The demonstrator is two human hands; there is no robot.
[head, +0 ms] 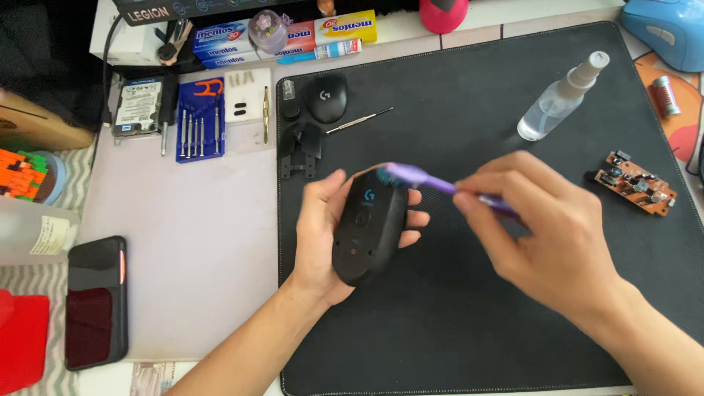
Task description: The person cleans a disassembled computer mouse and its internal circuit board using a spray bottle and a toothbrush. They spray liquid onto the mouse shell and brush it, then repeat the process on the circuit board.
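Above the black mat (440, 330), the left hand (323, 235) grips a black mouse shell (369, 227) while the right hand (546, 235), clamped on a purple toothbrush (425, 180), brushes its top edge; circuit board (634, 183) and small parts (301, 147) lie unassembled.

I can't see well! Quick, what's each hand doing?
Left hand: closed around the black mouse.
Right hand: closed on the purple brush.

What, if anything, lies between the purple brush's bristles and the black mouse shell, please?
Nothing visible does: the purple brush in the right hand already has its bristles at the top edge of the black mouse shell held by the left hand.
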